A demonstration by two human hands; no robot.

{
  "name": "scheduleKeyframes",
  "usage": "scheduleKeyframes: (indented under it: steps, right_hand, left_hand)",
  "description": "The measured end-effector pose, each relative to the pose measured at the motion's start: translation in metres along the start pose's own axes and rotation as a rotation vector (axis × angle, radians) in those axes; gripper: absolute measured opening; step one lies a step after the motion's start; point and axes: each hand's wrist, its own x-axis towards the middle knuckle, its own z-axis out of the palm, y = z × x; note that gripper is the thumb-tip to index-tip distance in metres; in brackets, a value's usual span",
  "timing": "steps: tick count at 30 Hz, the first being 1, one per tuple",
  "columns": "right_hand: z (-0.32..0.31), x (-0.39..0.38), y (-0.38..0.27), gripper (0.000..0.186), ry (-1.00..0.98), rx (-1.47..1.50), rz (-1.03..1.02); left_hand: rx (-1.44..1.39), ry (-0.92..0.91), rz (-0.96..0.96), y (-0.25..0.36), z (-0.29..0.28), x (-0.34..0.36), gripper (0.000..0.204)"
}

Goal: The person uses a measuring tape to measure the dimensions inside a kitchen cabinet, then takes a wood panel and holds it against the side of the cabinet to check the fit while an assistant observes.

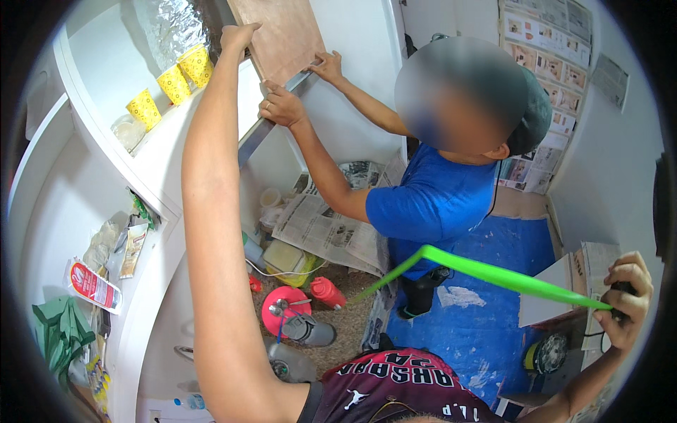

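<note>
At top, my left hand (238, 37) grips the left edge of a wooden panel (278, 35), my arm stretched along the white cabinet. My right hand (623, 299) is closed around the dark case of what looks like a tape measure, whose long green blade (508, 278) runs leftward and bends down near a person in a blue T-shirt (430, 190). That person's left hand (282, 106) and right hand (326, 67) hold the panel's lower end. Beside my left hand, yellow patterned cups (175, 83) stand in the white cabinet (106, 42), near crumpled foil.
Below lies a cluttered counter with newspapers (317, 229), a pink plate (271, 302), containers and a red bottle (326, 290). Tubes (95, 285) and bags sit on a left shelf. Blue sheeting (486, 240) covers the floor; a paint bucket (546, 352) and boards (543, 289) are at right.
</note>
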Motion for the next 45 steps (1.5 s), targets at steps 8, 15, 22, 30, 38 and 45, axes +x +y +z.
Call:
scheduleKeyframes:
  steps: [8,15,22,30,38,45]
  right_hand:
    - [0.007,-0.024,0.005,0.045,-0.019,0.097,0.075]
    - [0.012,-0.015,0.003,0.039,-0.058,0.117,0.079]
    - [0.021,0.001,0.005,0.035,-0.106,0.139,0.021]
    - [0.029,0.015,0.008,0.034,-0.151,0.207,-0.029]
    - [0.034,0.026,0.011,0.031,-0.219,0.296,-0.124]
    - [0.028,0.041,0.017,0.031,-0.257,0.273,-0.146]
  left_hand:
    - [0.021,0.009,0.001,0.002,0.002,0.013,0.065]
    - [0.083,0.106,0.031,-0.003,0.003,0.010,0.052]
    - [0.085,0.088,0.090,-0.003,-0.006,-0.002,0.049]
    - [0.156,0.100,0.145,-0.007,-0.011,-0.009,0.068]
    - [0.206,0.292,0.199,0.003,-0.075,-0.009,0.097]
    - [-0.059,0.238,0.573,0.030,-0.057,-0.062,0.063]
